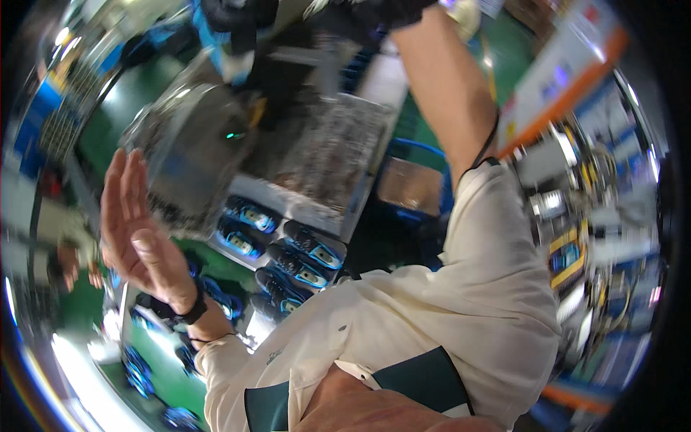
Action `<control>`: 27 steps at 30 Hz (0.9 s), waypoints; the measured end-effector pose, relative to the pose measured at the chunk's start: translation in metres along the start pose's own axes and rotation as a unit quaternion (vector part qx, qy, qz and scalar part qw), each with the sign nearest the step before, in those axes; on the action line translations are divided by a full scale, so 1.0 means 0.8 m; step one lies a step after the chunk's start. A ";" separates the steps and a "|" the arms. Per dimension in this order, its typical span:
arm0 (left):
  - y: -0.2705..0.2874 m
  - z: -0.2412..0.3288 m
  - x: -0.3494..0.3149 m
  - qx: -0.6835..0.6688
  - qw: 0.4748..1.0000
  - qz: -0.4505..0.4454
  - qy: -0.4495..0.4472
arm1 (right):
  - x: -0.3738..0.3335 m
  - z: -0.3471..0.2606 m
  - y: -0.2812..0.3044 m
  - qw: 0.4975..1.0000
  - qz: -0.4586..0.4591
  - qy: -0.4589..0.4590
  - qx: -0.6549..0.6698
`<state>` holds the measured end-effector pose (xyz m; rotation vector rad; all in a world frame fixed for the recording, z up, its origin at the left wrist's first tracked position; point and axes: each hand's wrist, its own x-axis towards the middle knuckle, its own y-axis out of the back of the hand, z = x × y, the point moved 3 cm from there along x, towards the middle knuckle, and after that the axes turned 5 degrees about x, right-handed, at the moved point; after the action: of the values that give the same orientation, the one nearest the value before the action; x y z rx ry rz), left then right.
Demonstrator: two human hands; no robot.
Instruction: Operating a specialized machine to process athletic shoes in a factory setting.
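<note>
Black-and-blue shoes (313,245) with pale patches lie close together on the table (288,205) at 8 o'clock, lengths running roughly from 10 to 4. A dark thing (356,23) at 12 is blurred, cut off.

Left bare hand (147,241) with black wristband (194,308), fingers outstretched, right bare forearm (450,86) up to blurred black shape (353,21) at top edge, black-and-blue lace-up shoes (313,245) in rows on grey metal tabletop (277,200), cream short-sleeved shirt (446,309) below.

Shoes (296,266) black, blue; shirt (468,288) cream; floor (173,385) green.
</note>
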<state>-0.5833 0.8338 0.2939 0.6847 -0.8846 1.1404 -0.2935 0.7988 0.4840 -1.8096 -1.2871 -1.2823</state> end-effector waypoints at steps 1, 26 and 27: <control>-0.046 -0.004 -0.007 -0.083 0.995 -0.027 0.043 | -0.029 -0.037 0.035 1.000 0.014 -0.024 0.005; -0.830 0.474 -0.560 -0.398 0.431 -0.761 0.277 | -0.853 -0.711 0.367 0.461 0.752 -0.210 -0.423; -0.878 0.483 -0.584 -0.354 0.531 -0.738 0.217 | -0.860 -0.733 0.364 0.429 0.762 -0.199 -0.443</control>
<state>-0.0791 0.0893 0.0647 0.1994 -0.0278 -0.6472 -0.2970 -0.0669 0.0931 -2.6089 1.3785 -0.1991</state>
